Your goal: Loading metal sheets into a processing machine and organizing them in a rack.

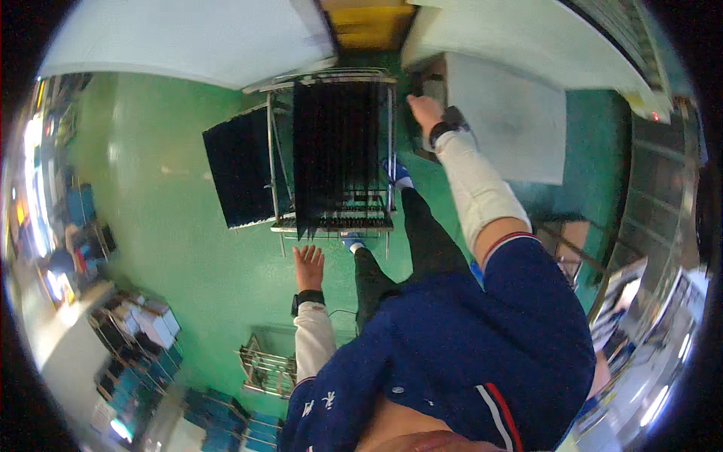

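A metal rack (392,151) stands upright in front of me, with dark, flat panels (335,143) set side by side in it. My left hand (309,265) is just below the rack's near left corner, its fingers spread and nothing in them. Off the rack's right post is my right hand (427,111), apart from the metal, with its fingers curled in; no object shows in it. One more dark panel (239,167) leans at a slant on the rack's left side. Both wrists carry black bands over white sleeves.
A pale, box-like cabinet (508,120) stands right of the rack. Large white surfaces (188,38) lie beyond it. A small metal frame (265,365) sits on the green floor (151,196) near my left forearm. Stacked blue bins (218,422) are at the lower left, and metal shelving (655,181) lines the right.
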{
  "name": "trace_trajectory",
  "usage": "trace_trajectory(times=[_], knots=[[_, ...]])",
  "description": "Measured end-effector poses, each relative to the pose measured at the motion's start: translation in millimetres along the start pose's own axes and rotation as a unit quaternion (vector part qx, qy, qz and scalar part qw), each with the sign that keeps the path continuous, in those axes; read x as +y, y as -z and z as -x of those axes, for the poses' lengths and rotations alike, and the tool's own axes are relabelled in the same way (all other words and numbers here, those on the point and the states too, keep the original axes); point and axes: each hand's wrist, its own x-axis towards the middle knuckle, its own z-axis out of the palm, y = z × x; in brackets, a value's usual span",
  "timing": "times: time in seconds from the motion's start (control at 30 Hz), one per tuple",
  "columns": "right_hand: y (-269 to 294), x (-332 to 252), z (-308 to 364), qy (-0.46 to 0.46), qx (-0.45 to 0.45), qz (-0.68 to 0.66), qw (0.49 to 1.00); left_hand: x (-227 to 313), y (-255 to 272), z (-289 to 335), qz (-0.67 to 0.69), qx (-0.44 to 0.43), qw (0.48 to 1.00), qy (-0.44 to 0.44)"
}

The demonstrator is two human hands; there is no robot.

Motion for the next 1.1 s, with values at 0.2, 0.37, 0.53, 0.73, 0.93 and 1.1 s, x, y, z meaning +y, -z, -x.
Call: trace_trajectory(times=[0.2,0.37,0.53,0.73,0.93,1.1], knots=[[5.1,-16.2,-99.1,-0.065,-0.014,-0.229,0.971,-31.1,-49.4,-22.3,0.075,0.114,0.990,-0.021],[-31.6,-38.3,-150.3,-0.021,-0.132,-0.241,0.961,-40.3,-49.6,-33.2,0.097,0.138,0.984,-0.058],[-43.8,-58.9,-162.7,-0.003,-0.271,-0.209,0.940,-40.2,-72.6,-28.9,0.089,0.248,0.964,-0.045],[-54.9,-58.0,-157.6,0.065,-0.213,-0.209,0.952,-46.4,-69.7,-36.2,0.138,0.175,0.975,-0.024],[-8.0,-38.7,-93.7,0.060,-0.225,-0.131,0.964,-72.6,-17.7,-28.9,0.222,0.198,0.954,-0.026],[31.3,20.1,-61.3,0.068,-0.190,-0.169,0.965,-46.9,-52.5,4.3,0.227,0.149,0.961,-0.058]])
